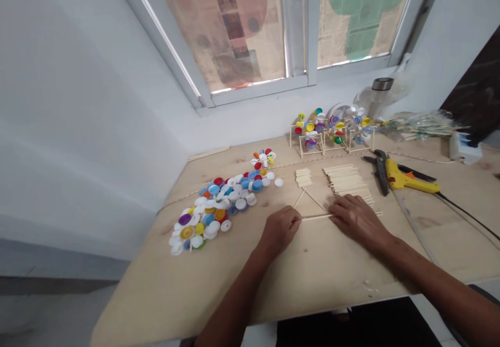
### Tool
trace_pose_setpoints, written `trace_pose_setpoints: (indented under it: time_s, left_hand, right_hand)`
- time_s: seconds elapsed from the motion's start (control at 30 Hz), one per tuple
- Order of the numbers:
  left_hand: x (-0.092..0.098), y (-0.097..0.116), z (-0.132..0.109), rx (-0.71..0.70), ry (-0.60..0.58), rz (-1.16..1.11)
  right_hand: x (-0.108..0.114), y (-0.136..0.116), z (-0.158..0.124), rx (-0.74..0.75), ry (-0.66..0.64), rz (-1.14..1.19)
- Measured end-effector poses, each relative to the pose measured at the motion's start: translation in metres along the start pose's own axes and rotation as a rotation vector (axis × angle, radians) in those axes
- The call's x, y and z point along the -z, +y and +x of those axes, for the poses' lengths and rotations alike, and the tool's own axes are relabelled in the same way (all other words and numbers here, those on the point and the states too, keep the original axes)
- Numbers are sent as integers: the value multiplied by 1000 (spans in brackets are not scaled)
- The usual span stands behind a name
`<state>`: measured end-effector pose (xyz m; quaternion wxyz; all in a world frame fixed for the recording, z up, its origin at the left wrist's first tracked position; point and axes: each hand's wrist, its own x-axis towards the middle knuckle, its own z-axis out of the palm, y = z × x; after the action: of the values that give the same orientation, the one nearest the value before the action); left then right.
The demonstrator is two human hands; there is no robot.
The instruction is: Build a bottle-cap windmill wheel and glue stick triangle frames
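Three thin wooden sticks lie on the table in a triangle, with the bottom stick (317,217) running sideways between my hands. My left hand (280,228) is closed, its thumb and fingers pinching the triangle's left corner at that stick's end. At the right corner, my right hand (357,219) bends its fingertips down on the same stick's other end; its palm hides part of the sticks behind. Just beyond the triangle's tip is a small stack of short sticks (303,177). A row of longer sticks (347,180) lies right beside my right fingers.
Many coloured bottle caps (219,206) are heaped on the left, with a flower-like cap wheel (263,158) behind. Stick frames holding cap wheels (310,138) stand by the wall. A yellow glue gun (410,177), black-handled pliers (380,172), bagged sticks (424,124) and a bottle (378,99) are rightward.
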<state>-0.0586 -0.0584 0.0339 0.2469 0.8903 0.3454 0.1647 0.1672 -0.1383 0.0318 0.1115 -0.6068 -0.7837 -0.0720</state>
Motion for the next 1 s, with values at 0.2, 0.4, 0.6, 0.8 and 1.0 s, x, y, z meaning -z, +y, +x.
trace_pose_setpoints:
  time_s: [0.2,0.4,0.6,0.8,1.0]
  left_hand:
    - [2,-5,-3,-16,-6,18]
    - [23,-23,-21,76,52,41]
    - [46,-43,-37,133,137,62]
    - [43,-39,-30,143,152,-5]
    - [32,-19,-7,70,89,-107]
  right_hand:
    - [-5,-1,-4,-18,48,20]
    - [-11,7,-8,0,154,47]
    - [-17,24,-14,43,214,41]
    - [-8,32,-17,58,243,110]
    - [12,15,-17,-211,340,406]
